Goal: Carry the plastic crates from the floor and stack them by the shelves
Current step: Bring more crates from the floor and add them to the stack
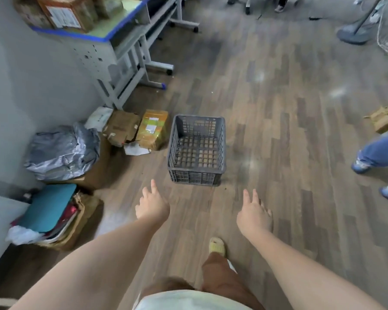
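Reaching forward, the left hand (151, 205) and right hand (253, 214) hang open and empty near the grey lattice-walled plastic crate (197, 151) on the wood-pattern floor (289, 130).

Looks like an office storeroom: metal desk (112, 34) stacked with taped parcels (63, 13), cardboard boxes (139, 130) on wood-pattern floor (278, 130).

Plastic lattice crate (196, 151), glossy wood-look floor (278, 130)
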